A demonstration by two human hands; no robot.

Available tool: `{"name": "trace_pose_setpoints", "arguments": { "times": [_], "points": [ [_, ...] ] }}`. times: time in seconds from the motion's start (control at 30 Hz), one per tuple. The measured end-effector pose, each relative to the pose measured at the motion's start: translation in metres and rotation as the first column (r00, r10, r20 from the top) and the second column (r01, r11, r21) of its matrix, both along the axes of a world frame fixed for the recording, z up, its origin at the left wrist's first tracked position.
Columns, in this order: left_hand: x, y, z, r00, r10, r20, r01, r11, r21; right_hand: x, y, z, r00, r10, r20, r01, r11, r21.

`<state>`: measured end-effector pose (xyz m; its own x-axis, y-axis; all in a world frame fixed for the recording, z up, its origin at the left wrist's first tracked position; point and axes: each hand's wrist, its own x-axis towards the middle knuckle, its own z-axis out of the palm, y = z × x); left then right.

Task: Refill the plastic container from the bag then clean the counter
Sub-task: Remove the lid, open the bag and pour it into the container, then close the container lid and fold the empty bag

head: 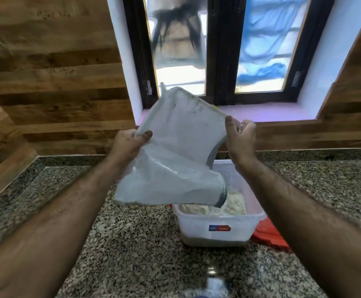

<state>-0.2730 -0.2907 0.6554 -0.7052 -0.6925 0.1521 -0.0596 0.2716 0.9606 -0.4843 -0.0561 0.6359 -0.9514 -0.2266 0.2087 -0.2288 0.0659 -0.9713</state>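
— What's the left hand (130,143) doing?

— It pinches the left edge of the white bag (175,151), thumb on the near face and the fingers curled behind it.

— And the bag itself?

— It is held up over the counter (132,244), tipped over, with its dark-rimmed mouth pointing down to the right, just above the pale powder (229,206) in the plastic container (216,229).

— Where does that container stand?

— Toward the middle of the counter, nearer the back edge than the front, with the wood-panelled wall (56,82) and the window (218,50) behind it. It is open-topped, translucent white, with a small blue and red label on its near wall.

— And the right hand (239,138)?

— It grips the bag's upper right corner, thumb up along the near face, fingers curled behind.

— Anything further right?

— An orange lid (270,235) lies on the counter, touching the container's right side and partly hidden behind it.
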Motion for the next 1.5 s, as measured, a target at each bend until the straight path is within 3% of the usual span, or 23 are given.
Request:
{"name": "trace_pose_setpoints", "arguments": {
  "times": [0.07, 0.17, 0.27, 0.37, 0.67, 0.83, 0.9, 1.2, 1.33, 1.43, 1.5],
  "points": [
    [0.009, -0.008, -0.025, 0.998, 0.047, -0.03, -0.041, 0.981, 0.19, 0.005, -0.006, -0.004, 0.973, 0.181, 0.14, -0.173, 0.982, -0.069],
    [0.021, -0.013, -0.058, 0.995, 0.08, -0.066, -0.047, 0.916, 0.399, 0.009, -0.017, -0.012, 0.905, 0.358, 0.227, -0.37, 0.929, 0.01],
    [0.029, -0.009, -0.081, 0.993, 0.088, -0.077, -0.043, 0.891, 0.452, 0.02, -0.028, -0.014, 0.817, 0.477, 0.324, -0.501, 0.865, -0.011],
    [0.027, -0.011, -0.104, 0.99, 0.118, -0.08, -0.069, 0.889, 0.452, 0.031, -0.037, -0.012, 0.747, 0.504, 0.433, -0.491, 0.858, -0.151],
    [0.049, -0.044, -0.11, 0.976, 0.211, 0.054, -0.217, 0.928, 0.304, 0.052, -0.086, -0.017, 0.906, 0.326, 0.271, -0.389, 0.893, 0.226],
    [0.089, -0.087, -0.127, 0.934, 0.295, 0.203, -0.331, 0.927, 0.176, 0.086, -0.154, -0.041, 0.939, 0.278, 0.204, -0.343, 0.808, 0.478],
    [0.103, -0.103, -0.144, 0.911, 0.322, 0.257, -0.36, 0.926, 0.117, 0.103, -0.175, -0.059, 0.932, 0.263, 0.25, -0.357, 0.786, 0.504],
    [0.158, -0.136, -0.242, 0.815, 0.209, 0.54, -0.224, 0.974, -0.038, 0.174, -0.184, -0.19, 0.865, 0.159, 0.476, -0.419, 0.752, 0.51],
    [0.169, -0.142, -0.278, 0.737, 0.145, 0.661, -0.107, 0.989, -0.098, 0.186, -0.179, -0.225, 0.87, 0.055, 0.489, -0.367, 0.735, 0.571],
    [0.173, -0.143, -0.288, 0.771, 0.2, 0.605, 0.04, 0.933, -0.358, 0.196, -0.182, -0.238, 0.96, 0.032, 0.279, -0.238, 0.619, 0.748],
    [0.169, -0.146, -0.283, 0.791, 0.104, 0.603, 0.239, 0.855, -0.461, 0.21, -0.191, -0.244, 0.977, 0.201, 0.073, -0.161, 0.471, 0.867]
  ]
}}
